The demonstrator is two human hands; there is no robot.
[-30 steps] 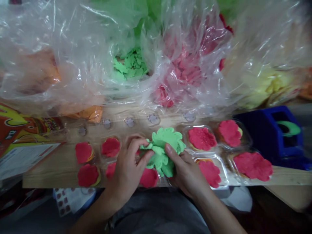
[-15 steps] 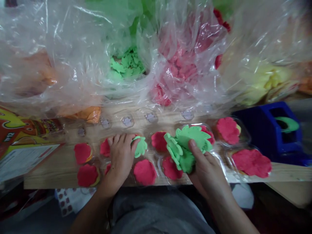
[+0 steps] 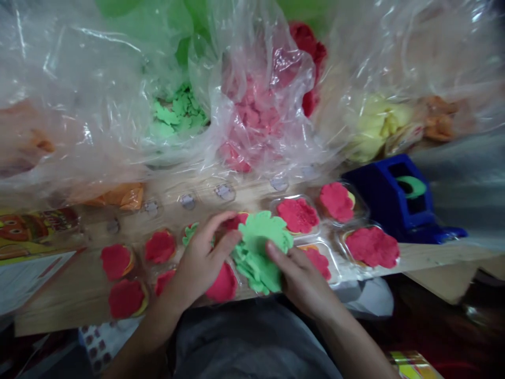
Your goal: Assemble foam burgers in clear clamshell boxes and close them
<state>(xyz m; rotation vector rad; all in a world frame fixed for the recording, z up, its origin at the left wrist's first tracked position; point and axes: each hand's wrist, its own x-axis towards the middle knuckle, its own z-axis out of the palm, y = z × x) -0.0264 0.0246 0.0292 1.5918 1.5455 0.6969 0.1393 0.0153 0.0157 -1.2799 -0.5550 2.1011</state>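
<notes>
My right hand (image 3: 302, 276) is closed on a loose stack of green foam leaf pieces (image 3: 262, 247) with scalloped edges, thumb on top. Just left of the stack is my left hand (image 3: 205, 258), its thumb and forefinger apart and reaching to the stack's edge. Whether they touch it I cannot tell. Behind the left hand a green leaf piece (image 3: 190, 231) lies in the row of clear plastic trays, partly hidden. Red scalloped pieces top the other stacks, such as the red piece (image 3: 160, 246) at left and the red piece (image 3: 298, 215) at right.
Clear plastic bags hold small green pieces (image 3: 181, 111), pink-red pieces (image 3: 256, 121) and yellow pieces (image 3: 382, 123) along the back. A blue tape dispenser (image 3: 394, 197) stands at right. An orange packet (image 3: 114, 196) and printed packaging (image 3: 35, 231) lie at left. The wooden table's front edge is close to me.
The left hand has left the green piece among the trays and moved to the stack. The right hand has brought the stack left towards it. The view has shifted right.
</notes>
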